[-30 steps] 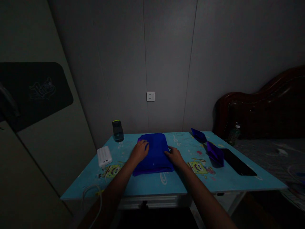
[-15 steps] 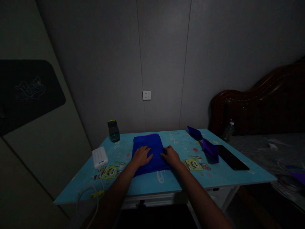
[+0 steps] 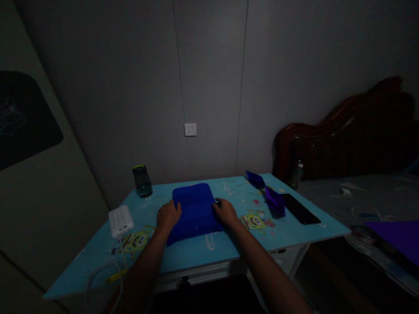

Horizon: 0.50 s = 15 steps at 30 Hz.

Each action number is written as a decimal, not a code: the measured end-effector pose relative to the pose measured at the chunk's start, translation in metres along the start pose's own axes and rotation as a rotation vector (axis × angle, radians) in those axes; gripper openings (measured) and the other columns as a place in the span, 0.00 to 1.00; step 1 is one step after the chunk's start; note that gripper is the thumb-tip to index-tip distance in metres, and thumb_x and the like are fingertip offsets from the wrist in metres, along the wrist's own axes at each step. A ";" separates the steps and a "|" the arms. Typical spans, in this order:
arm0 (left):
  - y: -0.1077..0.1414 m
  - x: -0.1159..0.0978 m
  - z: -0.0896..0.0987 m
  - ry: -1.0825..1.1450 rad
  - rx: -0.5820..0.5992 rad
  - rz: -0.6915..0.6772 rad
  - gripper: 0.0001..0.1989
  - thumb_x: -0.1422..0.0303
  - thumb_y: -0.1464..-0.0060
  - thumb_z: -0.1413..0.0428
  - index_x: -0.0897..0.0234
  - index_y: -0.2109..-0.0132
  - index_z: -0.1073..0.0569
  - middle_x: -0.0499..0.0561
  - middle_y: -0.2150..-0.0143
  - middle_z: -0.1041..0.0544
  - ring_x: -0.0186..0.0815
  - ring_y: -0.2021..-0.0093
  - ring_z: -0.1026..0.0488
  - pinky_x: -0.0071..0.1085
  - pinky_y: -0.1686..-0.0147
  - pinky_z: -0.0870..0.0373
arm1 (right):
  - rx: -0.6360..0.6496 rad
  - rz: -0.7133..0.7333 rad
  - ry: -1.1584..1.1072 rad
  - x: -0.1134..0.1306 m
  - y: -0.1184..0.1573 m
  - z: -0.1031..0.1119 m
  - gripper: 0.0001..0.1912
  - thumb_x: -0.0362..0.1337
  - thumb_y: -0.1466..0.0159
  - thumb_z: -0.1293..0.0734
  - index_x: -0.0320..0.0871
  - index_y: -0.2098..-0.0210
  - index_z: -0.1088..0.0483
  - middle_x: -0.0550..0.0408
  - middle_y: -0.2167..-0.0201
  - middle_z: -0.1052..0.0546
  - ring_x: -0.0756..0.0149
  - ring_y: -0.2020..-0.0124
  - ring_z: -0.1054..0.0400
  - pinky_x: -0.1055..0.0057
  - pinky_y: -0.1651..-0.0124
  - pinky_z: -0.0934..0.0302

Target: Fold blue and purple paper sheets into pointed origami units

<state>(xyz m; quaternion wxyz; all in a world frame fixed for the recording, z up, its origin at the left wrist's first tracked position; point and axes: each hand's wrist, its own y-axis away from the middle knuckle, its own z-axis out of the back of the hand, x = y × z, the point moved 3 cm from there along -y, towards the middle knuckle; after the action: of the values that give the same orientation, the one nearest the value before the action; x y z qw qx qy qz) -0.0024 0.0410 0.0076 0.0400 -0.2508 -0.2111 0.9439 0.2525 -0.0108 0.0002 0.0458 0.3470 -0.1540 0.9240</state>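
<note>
A folded blue sheet of cloth or thin plastic lies flat on the light-blue table in front of me. My left hand rests along its left edge, thumb apart from the fingers and touching the sheet. At the right edge is my right hand, with its thumb over the border and a gap between thumb and forefinger. Both hands look open, resting against the sheet; the undersides of the fingers are hidden.
A dark water bottle stands back left, near a white power bank with a cable. Toward the right lie two folded purple-blue pieces and a black tablet-like slab. A bed adjoins.
My left hand has moved from the top of the blue sheet to its left edge. My right hand stays at the right edge. The whole view has shifted, moving the scene leftward.
</note>
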 end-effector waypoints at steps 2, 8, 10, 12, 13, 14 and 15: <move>0.001 0.001 -0.007 0.054 0.020 0.023 0.18 0.61 0.42 0.51 0.70 0.52 0.27 0.68 0.58 0.21 0.53 0.52 0.24 0.44 0.49 0.34 | 0.001 -0.008 -0.050 -0.002 -0.002 -0.001 0.21 0.43 0.36 0.36 0.41 0.47 0.27 0.44 0.52 0.21 0.55 0.51 0.27 0.67 0.49 0.37; -0.003 -0.003 -0.011 0.310 0.007 0.062 0.16 0.68 0.43 0.49 0.70 0.49 0.28 0.67 0.47 0.25 0.49 0.43 0.29 0.43 0.42 0.38 | -0.034 -0.041 -0.172 -0.007 -0.008 -0.001 0.21 0.40 0.38 0.35 0.38 0.48 0.27 0.45 0.53 0.21 0.57 0.53 0.25 0.67 0.50 0.35; -0.006 -0.002 -0.009 0.423 -0.007 0.101 0.16 0.69 0.44 0.47 0.68 0.48 0.29 0.65 0.44 0.26 0.48 0.41 0.31 0.43 0.41 0.38 | -0.051 -0.059 -0.194 -0.008 -0.009 -0.001 0.22 0.39 0.38 0.36 0.36 0.46 0.28 0.43 0.53 0.21 0.56 0.53 0.25 0.66 0.50 0.35; -0.007 0.000 -0.008 0.548 -0.013 0.156 0.17 0.69 0.44 0.45 0.65 0.47 0.30 0.62 0.44 0.26 0.45 0.41 0.30 0.42 0.42 0.36 | -0.059 -0.060 -0.209 -0.009 -0.010 0.000 0.21 0.38 0.38 0.36 0.37 0.46 0.28 0.44 0.53 0.20 0.57 0.53 0.25 0.66 0.51 0.35; -0.007 0.000 -0.008 0.613 -0.011 0.187 0.18 0.69 0.45 0.44 0.64 0.47 0.30 0.60 0.44 0.25 0.44 0.42 0.29 0.41 0.43 0.34 | -0.060 -0.054 -0.213 -0.008 -0.010 0.001 0.20 0.38 0.37 0.36 0.38 0.47 0.27 0.45 0.53 0.20 0.57 0.53 0.25 0.67 0.50 0.35; -0.006 0.001 -0.009 0.677 -0.006 0.221 0.19 0.69 0.45 0.43 0.64 0.46 0.30 0.60 0.44 0.25 0.43 0.44 0.28 0.39 0.45 0.31 | -0.060 -0.046 -0.214 -0.008 -0.010 0.001 0.19 0.37 0.37 0.36 0.40 0.48 0.27 0.46 0.53 0.20 0.58 0.52 0.26 0.67 0.50 0.35; -0.005 0.001 -0.010 0.739 0.002 0.257 0.20 0.69 0.45 0.43 0.64 0.45 0.31 0.60 0.44 0.25 0.43 0.45 0.26 0.38 0.47 0.29 | -0.058 -0.036 -0.212 -0.007 -0.009 0.001 0.18 0.36 0.38 0.36 0.40 0.50 0.26 0.47 0.53 0.20 0.58 0.52 0.26 0.68 0.50 0.36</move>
<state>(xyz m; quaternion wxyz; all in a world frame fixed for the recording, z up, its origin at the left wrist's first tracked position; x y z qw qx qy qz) 0.0011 0.0498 0.0017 -0.0051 -0.5981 -0.1482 0.7876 0.2602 -0.0026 -0.0010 0.0560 0.4442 -0.1785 0.8762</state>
